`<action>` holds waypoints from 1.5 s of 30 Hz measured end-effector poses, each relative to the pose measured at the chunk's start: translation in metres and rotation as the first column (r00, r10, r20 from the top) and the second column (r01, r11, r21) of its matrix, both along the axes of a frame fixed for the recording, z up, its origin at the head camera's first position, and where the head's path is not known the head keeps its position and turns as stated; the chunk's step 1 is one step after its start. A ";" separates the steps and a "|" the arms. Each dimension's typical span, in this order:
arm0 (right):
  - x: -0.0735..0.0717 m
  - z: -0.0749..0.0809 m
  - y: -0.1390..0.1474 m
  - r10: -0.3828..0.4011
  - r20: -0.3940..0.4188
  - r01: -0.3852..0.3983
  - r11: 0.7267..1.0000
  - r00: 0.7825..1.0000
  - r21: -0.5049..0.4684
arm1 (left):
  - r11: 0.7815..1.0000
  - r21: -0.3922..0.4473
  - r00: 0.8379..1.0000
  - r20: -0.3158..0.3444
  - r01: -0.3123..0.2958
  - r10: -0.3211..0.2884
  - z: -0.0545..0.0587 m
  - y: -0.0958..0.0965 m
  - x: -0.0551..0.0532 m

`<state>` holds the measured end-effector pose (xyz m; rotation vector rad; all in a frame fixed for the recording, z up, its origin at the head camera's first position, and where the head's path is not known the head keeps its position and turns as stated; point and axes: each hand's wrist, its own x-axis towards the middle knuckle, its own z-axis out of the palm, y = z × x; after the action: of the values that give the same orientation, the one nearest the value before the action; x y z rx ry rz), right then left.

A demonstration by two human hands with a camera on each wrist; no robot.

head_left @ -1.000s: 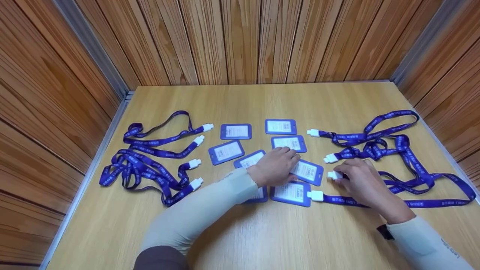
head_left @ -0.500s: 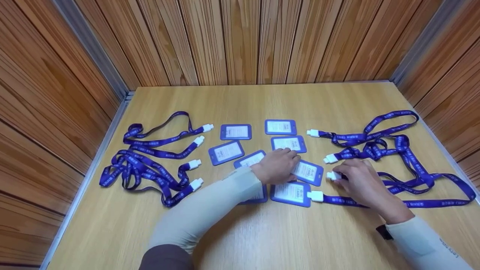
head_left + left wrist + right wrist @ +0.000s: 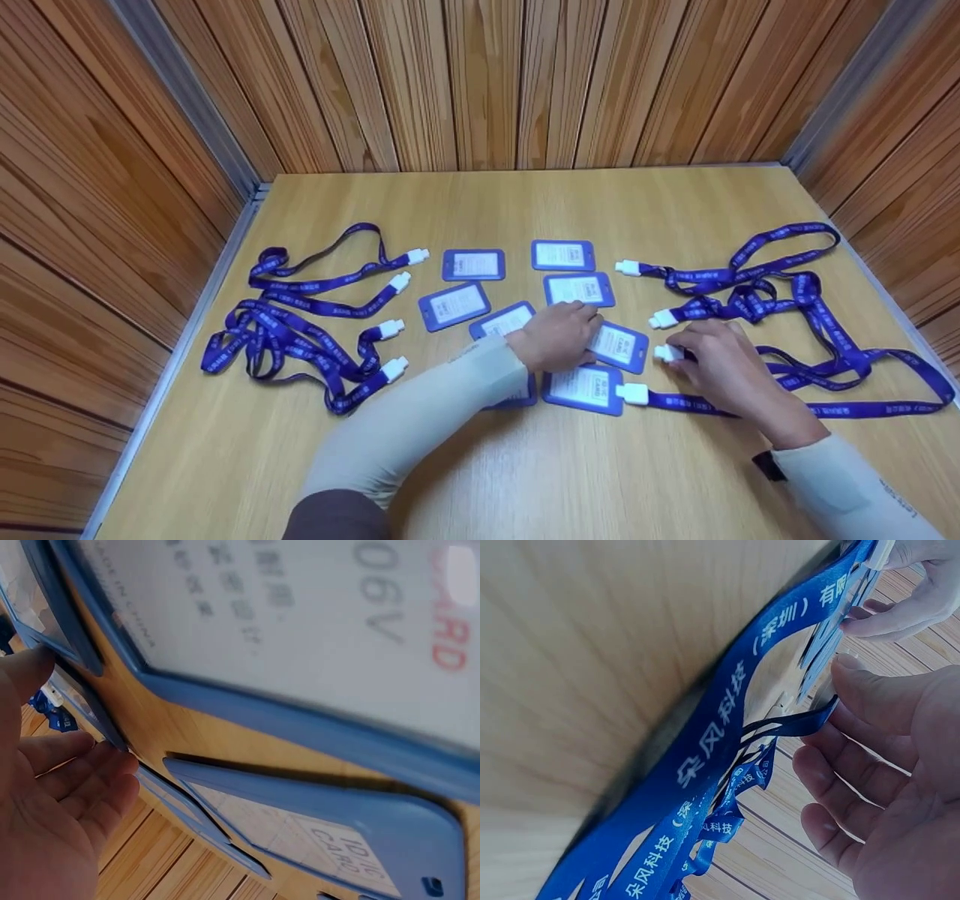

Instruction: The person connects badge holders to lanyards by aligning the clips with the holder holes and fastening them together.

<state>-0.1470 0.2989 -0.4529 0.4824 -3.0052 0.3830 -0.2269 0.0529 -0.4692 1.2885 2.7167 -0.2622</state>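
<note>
My left hand (image 3: 559,334) lies over the left end of a blue badge holder (image 3: 619,346), its thumb and fingers at opposite edges. In the left wrist view the thumb (image 3: 34,667) and fingertips (image 3: 112,757) have that holder between them. My right hand (image 3: 724,364) pinches a blue lanyard (image 3: 814,718) just behind its white clip (image 3: 666,353). The clip points at the holder's slotted right end, with a small gap between. Just below, another badge holder (image 3: 583,388) has a lanyard's white clip (image 3: 634,394) at its right end.
More badge holders lie flat, including one at the back left (image 3: 474,265) and one at the back right (image 3: 562,256). Lanyards (image 3: 300,337) are spread on the left, others (image 3: 806,289) on the right. Wood-panelled walls (image 3: 487,82) surround the table (image 3: 480,480).
Both hands keep their places and holds. The left forearm has shifted slightly to the right; the holders and lanyards lie as before.
</note>
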 end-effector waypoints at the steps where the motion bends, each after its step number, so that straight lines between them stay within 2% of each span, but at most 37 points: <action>1: 0.000 0.000 0.000 -0.002 0.004 0.002 1.000 1.000 -0.002 | 1.000 0.000 1.000 0.004 -0.002 0.002 0.000 0.000 0.000; 14: -0.002 -0.003 -0.001 0.018 -0.005 -0.018 1.000 1.000 0.020 | 1.000 -0.023 1.000 0.030 -0.002 0.003 -0.003 0.001 -0.004; 21: -0.003 -0.003 0.000 0.023 0.009 -0.023 1.000 1.000 0.018 | 1.000 -0.027 1.000 0.004 0.015 -0.015 -0.004 0.001 -0.005; 29: -0.006 -0.003 0.000 0.028 -0.016 -0.028 0.999 0.999 0.022 | 1.000 -0.012 1.000 0.003 0.017 -0.017 -0.003 0.002 -0.004; 45: -0.014 -0.001 0.000 0.028 0.058 -0.031 0.999 0.998 0.043 | 0.999 -0.037 1.000 -0.023 0.017 -0.018 -0.004 0.003 -0.004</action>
<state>-0.1605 0.2990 -0.4542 0.5290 -3.0706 0.3389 -0.2308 0.0554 -0.4729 1.3085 2.7069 -0.3297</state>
